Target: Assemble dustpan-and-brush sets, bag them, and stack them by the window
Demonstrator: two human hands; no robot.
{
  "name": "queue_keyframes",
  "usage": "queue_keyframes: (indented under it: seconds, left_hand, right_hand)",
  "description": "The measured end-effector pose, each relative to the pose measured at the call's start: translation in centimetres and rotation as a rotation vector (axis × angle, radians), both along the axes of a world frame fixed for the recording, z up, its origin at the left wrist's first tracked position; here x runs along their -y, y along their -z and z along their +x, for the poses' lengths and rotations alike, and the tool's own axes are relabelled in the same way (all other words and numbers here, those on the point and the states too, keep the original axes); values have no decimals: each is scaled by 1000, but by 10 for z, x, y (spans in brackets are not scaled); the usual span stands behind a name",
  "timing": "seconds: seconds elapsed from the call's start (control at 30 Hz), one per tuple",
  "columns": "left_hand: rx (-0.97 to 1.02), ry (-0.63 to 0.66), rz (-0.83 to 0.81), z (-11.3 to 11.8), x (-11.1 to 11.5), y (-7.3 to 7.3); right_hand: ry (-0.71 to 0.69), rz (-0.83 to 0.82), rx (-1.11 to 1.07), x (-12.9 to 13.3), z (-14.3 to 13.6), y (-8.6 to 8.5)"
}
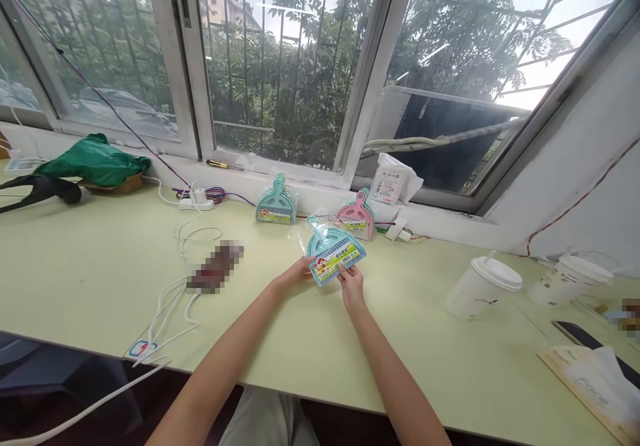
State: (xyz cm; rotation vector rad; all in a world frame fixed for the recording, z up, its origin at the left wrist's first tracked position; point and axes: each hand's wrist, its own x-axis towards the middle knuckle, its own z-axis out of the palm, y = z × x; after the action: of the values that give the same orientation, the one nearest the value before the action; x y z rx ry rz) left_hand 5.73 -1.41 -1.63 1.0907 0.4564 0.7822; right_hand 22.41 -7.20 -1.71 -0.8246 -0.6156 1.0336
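A teal dustpan and brush set [334, 249] in clear wrap, with a yellow-green label, is held tilted above the table between both hands. My left hand [299, 273] grips its left edge, fingers partly hidden behind it. At its lower right edge my right hand [351, 284] pinches the pack near the label. Behind it, a teal set [276, 205] leans against the window wall on the left, and a pink set [358, 215] leans on the right, with teal edges showing behind it.
On the pale green table [280, 339] are white cables and a power strip [197, 201] at the left, a green bag [95, 159] far left, and two lidded white cups [483, 287], a phone and a tissue pack [595, 383] at the right.
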Motion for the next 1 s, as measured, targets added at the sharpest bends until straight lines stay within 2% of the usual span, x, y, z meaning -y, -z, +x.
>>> queue_keyframes:
  seconds: [0.07, 0.13, 0.23, 0.47, 0.57, 0.67, 0.73, 0.83, 0.93, 1.0]
  left_hand:
    - [70, -55, 11, 0, -4, -1]
    - [137, -171, 34, 1, -5, -3]
    - [143, -272, 20, 3, -1, -5]
    - [133, -116, -38, 32, 25, 0]
    - [115, -162, -12, 36, 23, -2]
    - [25, -250, 24, 27, 14, -8]
    - [-40, -264, 41, 21, 14, -10]
    - [-92, -137, 67, 19, 26, -12]
    - [-165, 82, 105, 28, 42, -12]
    - [-180, 153, 111, 34, 46, -12]
  right_hand:
    - [-9, 0, 15, -1, 1, 0]
    - [-23, -2, 25, -2, 2, 0]
    - [-51, -15, 31, -2, 2, -1]
    - [43, 11, -52, 0, 1, 2]
    - [35, -29, -51, -2, 5, 4]
    - [-42, -90, -17, -5, 7, 4]
    - [-68, -85, 0, -6, 7, 4]
    - [-10, -32, -6, -4, 6, 0]
    - [92, 9, -22, 0, 10, -8]
    - [133, 33, -24, 2, 14, -13]
